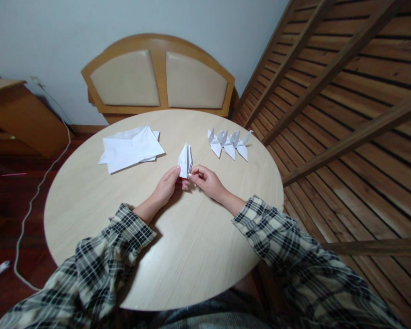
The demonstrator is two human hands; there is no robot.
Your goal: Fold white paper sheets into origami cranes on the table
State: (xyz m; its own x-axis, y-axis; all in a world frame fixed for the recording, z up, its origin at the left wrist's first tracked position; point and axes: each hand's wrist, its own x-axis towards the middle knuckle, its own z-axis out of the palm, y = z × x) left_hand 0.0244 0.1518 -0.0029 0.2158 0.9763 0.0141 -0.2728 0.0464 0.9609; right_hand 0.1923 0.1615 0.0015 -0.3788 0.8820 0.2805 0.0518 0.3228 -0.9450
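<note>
A piece of white paper, folded into a narrow pointed shape with layered flaps, is held just above the middle of the table. My left hand grips its lower left side, thumb on the front and fingers behind. At its lower right corner, my right hand pinches the paper between thumb and curled fingers. To the right stand three folded paper cranes in a close row. Left of my hands lies a loose stack of white paper sheets.
The round pale wooden table has a wooden headboard with padded panels behind it. A slatted wooden partition rises close on the right. On the floor at left runs a white cable, near a wooden cabinet.
</note>
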